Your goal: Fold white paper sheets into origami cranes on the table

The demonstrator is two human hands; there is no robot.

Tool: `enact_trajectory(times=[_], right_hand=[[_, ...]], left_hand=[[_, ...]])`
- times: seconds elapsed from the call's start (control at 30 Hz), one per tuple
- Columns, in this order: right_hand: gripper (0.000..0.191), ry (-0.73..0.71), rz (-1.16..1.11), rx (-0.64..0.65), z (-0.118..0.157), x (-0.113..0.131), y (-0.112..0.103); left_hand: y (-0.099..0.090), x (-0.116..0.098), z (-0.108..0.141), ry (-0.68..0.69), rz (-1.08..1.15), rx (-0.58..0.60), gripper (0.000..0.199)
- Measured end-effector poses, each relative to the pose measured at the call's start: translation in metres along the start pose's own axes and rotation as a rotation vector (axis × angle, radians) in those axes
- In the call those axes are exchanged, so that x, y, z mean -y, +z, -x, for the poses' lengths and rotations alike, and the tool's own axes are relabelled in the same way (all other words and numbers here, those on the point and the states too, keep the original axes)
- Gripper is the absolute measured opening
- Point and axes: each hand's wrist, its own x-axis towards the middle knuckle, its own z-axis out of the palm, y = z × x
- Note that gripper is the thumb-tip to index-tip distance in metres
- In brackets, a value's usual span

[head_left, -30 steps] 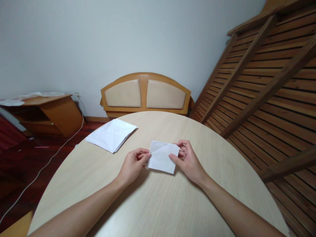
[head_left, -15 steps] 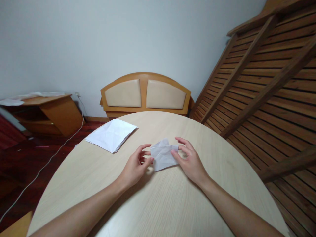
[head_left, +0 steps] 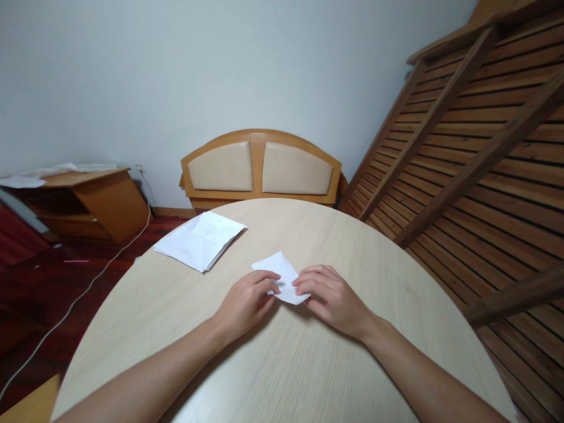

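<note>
A small folded sheet of white paper is held between my hands over the middle of the round table. My left hand grips its left side, with the fingers curled over the top and the thumb beneath. On the right side, my right hand pinches the paper, its fingers bent over the upper face and its thumb mostly hidden below. The far corner of the paper points away from me. To the left on the table lies a stack of creased white paper sheets.
The round pale wooden table fills the foreground. Beyond it stands a headboard with cream pads. A slatted wooden frame leans at the right. At the left are a low cabinet and a white cable on the floor.
The folded paper has been turned and tilted, now showing a brighter flat face with its corner pointing away. Both hands have rolled over, fingers now curled on top of it.
</note>
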Motion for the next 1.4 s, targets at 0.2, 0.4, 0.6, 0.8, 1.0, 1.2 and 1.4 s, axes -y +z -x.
enact_trajectory(times=[0.2,0.4,0.6,0.8,1.0,1.2,1.4], right_hand=[[0.027,0.059,-0.013,0.054,0.0,-0.004,0.0],[0.029,0.117,-0.005,0.076,0.003,-0.008,0.002],[0.035,0.226,-0.001,0.191,0.007,-0.013,0.004],[0.01,0.3,-0.039,0.002,0.004,-0.011,0.001],[0.012,0.459,-0.222,-0.167,0.002,-0.004,0.002],[0.021,0.551,-0.428,-0.252,0.0,-0.008,0.006],[0.01,0.511,-0.39,-0.264,0.002,-0.016,0.003]], left_hand=[[-0.001,-0.001,-0.001,-0.017,-0.004,0.069,0.029],[0.002,0.005,0.0,-0.058,-0.016,0.117,0.04],[0.001,0.001,-0.002,-0.107,-0.013,0.161,0.025],[-0.003,-0.004,-0.004,-0.147,-0.113,0.033,0.026],[-0.004,-0.009,-0.002,-0.186,0.042,-0.118,0.019],[-0.003,-0.012,-0.004,-0.284,0.178,-0.14,0.02],[-0.003,-0.009,-0.005,-0.284,0.225,-0.127,0.019]])
